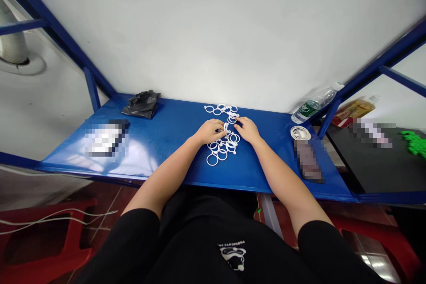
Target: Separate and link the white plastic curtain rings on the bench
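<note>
Left hand (pixel 209 131): fingers curled in, thumb and fingertips closed on a small white ring (pixel 226 127) held upright at frame centre. Right hand (pixel 248 129): also curled, fingertips right at that ring and at another one just beside it. It's too small to tell whether it actually grips either. Both wrists rest on the blue table (pixel 173 142).

Step in hand, as I read it: one ring is being worked between the two hands, directly above the ring pile (pixel 222 148). The pile lies loose and overlapping on the table just below the hands in frame. A short row of rings (pixel 221 108) sits just above them, near the white wall.

Next move needs a fine two-finger pinch and small wrist motions. The rings overlap and some look linked, so lifting one could drag its neighbours.

Further out:
- a crumpled black bag (pixel 141 104) at upper left of the table
- a water bottle (pixel 314 104) lying on its side at upper right
- a white coiled item (pixel 300 133) just below the bottle
- green pieces (pixel 414 142) at the far right edge, on a separate dark surface
- a red stool (pixel 43 239) at lower left
</note>
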Tool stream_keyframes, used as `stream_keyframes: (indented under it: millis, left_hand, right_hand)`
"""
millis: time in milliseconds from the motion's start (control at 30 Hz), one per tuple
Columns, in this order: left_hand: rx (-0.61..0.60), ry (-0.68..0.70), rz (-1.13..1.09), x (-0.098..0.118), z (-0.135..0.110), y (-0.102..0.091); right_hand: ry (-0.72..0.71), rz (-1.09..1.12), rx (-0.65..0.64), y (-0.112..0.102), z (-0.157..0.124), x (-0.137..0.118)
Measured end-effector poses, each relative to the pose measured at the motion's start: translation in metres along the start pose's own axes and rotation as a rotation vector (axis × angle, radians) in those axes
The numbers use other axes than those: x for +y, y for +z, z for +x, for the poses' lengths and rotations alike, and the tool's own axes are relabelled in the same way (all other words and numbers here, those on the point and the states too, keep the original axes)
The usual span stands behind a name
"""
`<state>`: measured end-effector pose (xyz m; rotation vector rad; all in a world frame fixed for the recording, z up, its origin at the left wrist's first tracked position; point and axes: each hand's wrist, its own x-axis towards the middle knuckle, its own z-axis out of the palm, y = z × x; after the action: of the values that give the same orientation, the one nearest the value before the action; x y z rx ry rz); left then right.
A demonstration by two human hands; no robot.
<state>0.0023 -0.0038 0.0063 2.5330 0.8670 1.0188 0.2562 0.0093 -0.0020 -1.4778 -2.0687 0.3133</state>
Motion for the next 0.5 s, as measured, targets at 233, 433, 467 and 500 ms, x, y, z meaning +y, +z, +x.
stream_keyframes:
  millis: [233, 433, 467, 500]
  left_hand:
    - [-0.013, -0.045, -0.094, 0.007, 0.000, -0.005]
    - [-0.054, -0.207, -0.196, 0.012, -0.001, -0.007]
    - [-0.052, -0.229, -0.194, 0.011, -0.002, -0.008]
    - [-0.047, -0.242, -0.187, 0.011, -0.002, -0.008]
  right_hand:
    - [-0.007, 0.135, 0.071, 0.000, -0.001, -0.004]
    - [-0.012, 0.183, 0.144, -0.001, -0.002, -0.008]
    - [-0.018, 0.190, 0.154, -0.002, -0.003, -0.009]
    - [-0.024, 0.197, 0.161, -0.002, -0.003, -0.009]
